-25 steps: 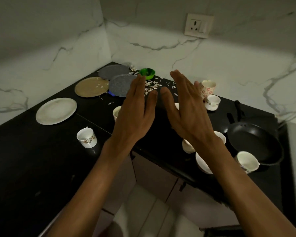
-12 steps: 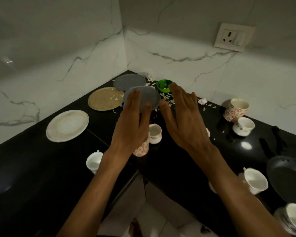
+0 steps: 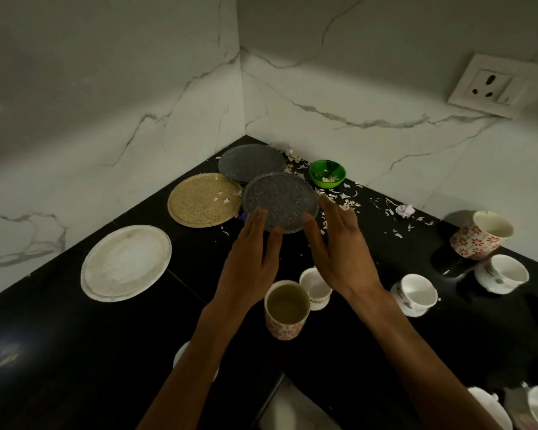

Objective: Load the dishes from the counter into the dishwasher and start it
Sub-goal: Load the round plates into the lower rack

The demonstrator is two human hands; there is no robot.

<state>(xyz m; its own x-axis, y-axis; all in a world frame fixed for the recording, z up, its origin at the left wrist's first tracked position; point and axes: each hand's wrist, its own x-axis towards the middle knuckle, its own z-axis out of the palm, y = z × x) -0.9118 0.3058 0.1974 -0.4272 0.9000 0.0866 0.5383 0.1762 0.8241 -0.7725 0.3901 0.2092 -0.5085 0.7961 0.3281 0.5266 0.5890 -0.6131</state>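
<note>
Both hands reach over a black corner counter (image 3: 75, 352) with fingers straight and nothing held. My left hand (image 3: 249, 262) and my right hand (image 3: 339, 252) hover side by side at the near edge of a grey speckled plate (image 3: 280, 200). A second grey plate (image 3: 250, 161) lies behind it in the corner. A tan plate (image 3: 204, 200) and a white plate (image 3: 125, 262) lie to the left. A floral cup (image 3: 286, 310) and a small white cup (image 3: 316, 287) stand below my hands. The dishwasher is out of view.
A green bowl (image 3: 326, 173) with scraps sits by the back wall, with white scraps (image 3: 345, 200) strewn around it. At the right stand a tilted floral mug (image 3: 479, 234) and white cups (image 3: 415, 293), (image 3: 503, 273). More white dishes (image 3: 491, 408) sit at the bottom right. A wall socket (image 3: 491, 85) is above.
Both hands have reached further toward the corner and now hover at the near grey plate. The view has swung left and closer, so the pan at the right has left the frame.
</note>
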